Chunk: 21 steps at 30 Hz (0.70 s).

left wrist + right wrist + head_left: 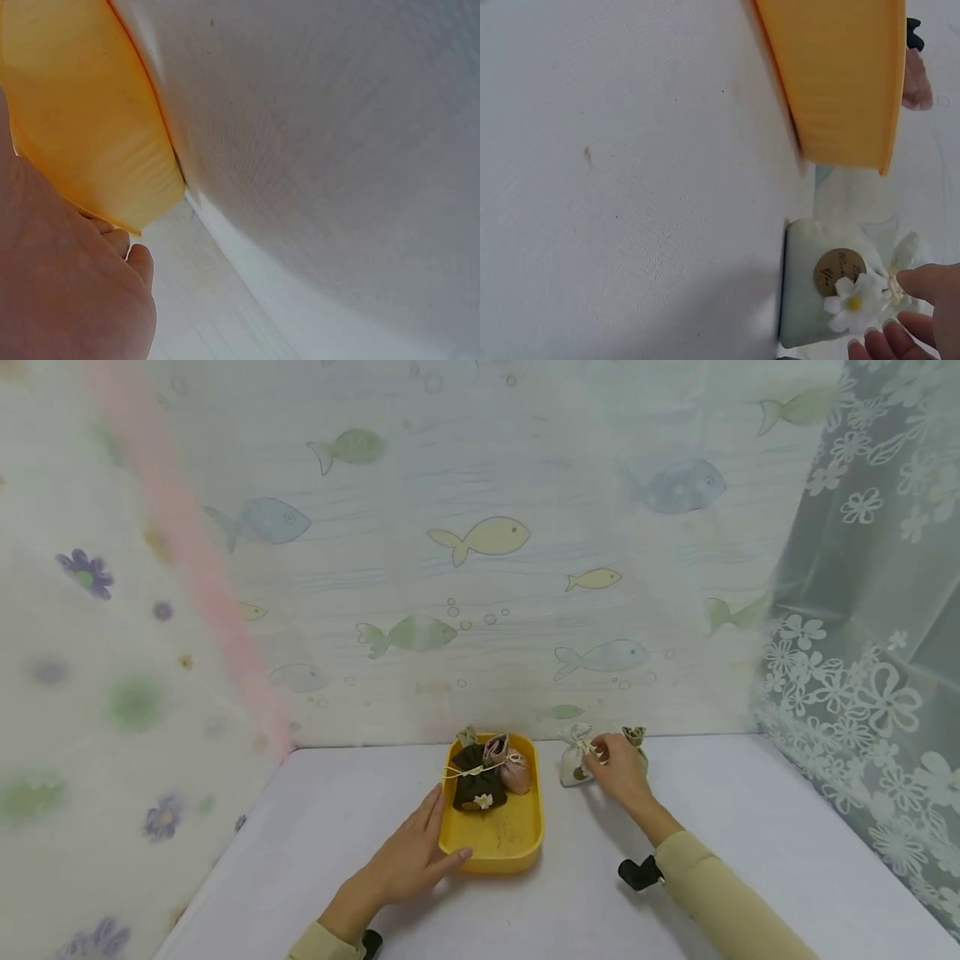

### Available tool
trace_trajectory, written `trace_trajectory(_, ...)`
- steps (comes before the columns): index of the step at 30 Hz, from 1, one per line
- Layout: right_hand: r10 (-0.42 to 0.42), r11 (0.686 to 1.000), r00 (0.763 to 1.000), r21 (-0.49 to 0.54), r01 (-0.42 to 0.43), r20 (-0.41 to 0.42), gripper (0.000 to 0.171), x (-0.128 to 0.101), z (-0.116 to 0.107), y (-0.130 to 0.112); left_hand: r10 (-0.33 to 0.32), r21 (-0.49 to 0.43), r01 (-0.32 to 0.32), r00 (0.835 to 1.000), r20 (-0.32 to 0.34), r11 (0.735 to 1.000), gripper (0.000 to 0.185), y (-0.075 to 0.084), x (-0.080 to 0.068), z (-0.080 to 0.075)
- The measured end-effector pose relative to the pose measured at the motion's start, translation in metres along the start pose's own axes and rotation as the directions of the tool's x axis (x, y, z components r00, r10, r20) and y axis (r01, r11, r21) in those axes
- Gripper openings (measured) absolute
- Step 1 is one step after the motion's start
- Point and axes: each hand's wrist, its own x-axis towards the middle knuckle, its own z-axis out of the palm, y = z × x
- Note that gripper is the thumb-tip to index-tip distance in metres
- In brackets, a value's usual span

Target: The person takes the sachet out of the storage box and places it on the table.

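Observation:
In the head view a yellow tray holds a dark pouch with a white flower and a pinkish pouch. My left hand rests against the tray's near left corner, fingers along its left side and thumb at the front rim. To the right, my right hand pinches the tied neck of a pale drawstring pouch, which stands on the table. The right wrist view shows this pouch's round brown label and white flower, with the thumb at the cord. Behind the right hand stands a greenish pouch, partly hidden.
A white-covered table lies under everything. A fish-printed curtain hangs along its back edge, a flowered sheet at the left and lace-patterned fabric at the right. A black wrist-worn piece sticks out beside the right sleeve.

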Motion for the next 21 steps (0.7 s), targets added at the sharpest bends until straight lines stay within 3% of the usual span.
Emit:
trace_trajectory(11,-0.086,0.996,0.996,-0.004,0.085,-0.018,0.027,-0.009,-0.004,-0.010,0.008,0.019,-0.008,1.000,-0.004,1.000,0.103,0.000,0.000,0.000)
trace_trajectory(21,-0.108,0.992,0.994,0.063,0.106,0.030,0.029,-0.020,0.000,-0.033,0.002,0.015,-0.002,1.000,-0.002,1.000,0.101,0.000,0.001,-0.001)
